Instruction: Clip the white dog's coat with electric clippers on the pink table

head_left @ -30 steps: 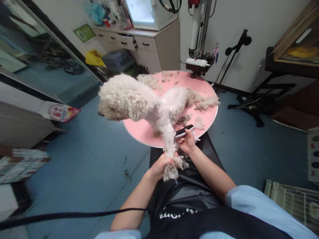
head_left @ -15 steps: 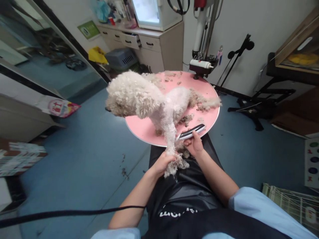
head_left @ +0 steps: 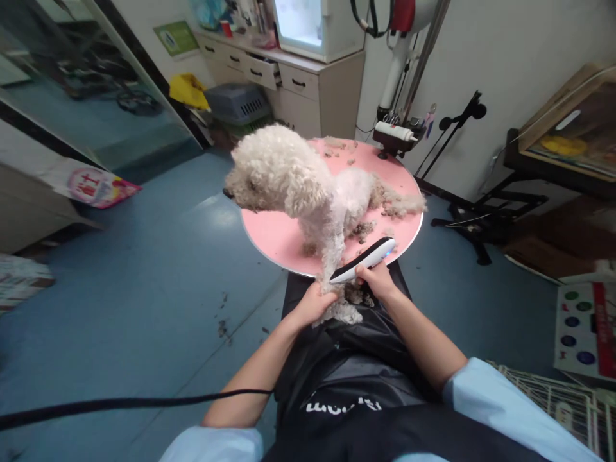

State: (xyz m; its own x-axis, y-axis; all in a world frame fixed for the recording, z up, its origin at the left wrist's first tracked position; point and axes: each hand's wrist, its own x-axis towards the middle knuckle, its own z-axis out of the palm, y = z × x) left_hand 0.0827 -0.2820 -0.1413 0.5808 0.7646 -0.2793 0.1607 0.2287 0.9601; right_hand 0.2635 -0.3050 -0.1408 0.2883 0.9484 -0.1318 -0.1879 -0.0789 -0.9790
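A curly white dog [head_left: 289, 167] sits on a round pink grooming table [head_left: 274, 240], its head turned left. Its body looks clipped short, while the head and paws stay fluffy. My left hand [head_left: 314, 303] is closed around the lower front leg [head_left: 332, 250] near the table's front edge. In my right hand [head_left: 378, 279] is a black and white hair clipper [head_left: 368, 258] with a blue light. The clipper's head lies against that leg, just above my left hand. Cut fur [head_left: 360, 231] lies on the table and on the black apron [head_left: 356, 366] over my lap.
A metal post with a tool holder and a white bottle [head_left: 395, 132] stands at the table's back edge. Behind are drawers [head_left: 298, 83] and a grey pet carrier [head_left: 238, 102]. A black stand [head_left: 452, 135] is at right. A black strap [head_left: 144, 403] crosses lower left.
The clipper has tilted, showing its white side and blue light, and its head has moved down the leg toward my left hand. The dog's head appears farther right as the view shifts.
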